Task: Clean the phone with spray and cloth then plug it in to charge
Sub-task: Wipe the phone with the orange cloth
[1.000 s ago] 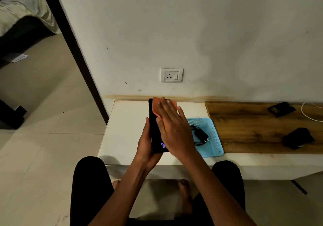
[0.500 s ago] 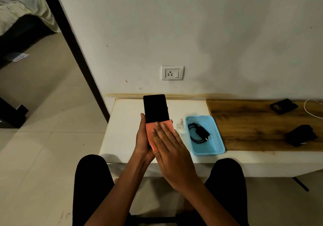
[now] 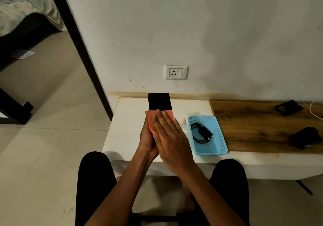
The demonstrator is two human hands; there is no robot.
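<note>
Our left hand (image 3: 146, 138) grips the phone (image 3: 159, 101) upright above the desk (image 3: 129, 120); our right hand (image 3: 170, 138) lies flat, pressing the cloth (image 3: 151, 120) onto the phone's lower half. No readable writing.

Low bench (image 3: 132, 120), white top at left, wood board (image 3: 253, 129) laid over its right part. On white: blue basket (image 3: 222, 138) near the board, holding a black charger (image 3: 202, 133); small bottle (image 3: 183, 121) just left of basket. On board: dark case (image 3: 288, 107) far, dark pouch (image 3: 305, 137) near, white cable (image 3: 314, 110) at right edge
</note>
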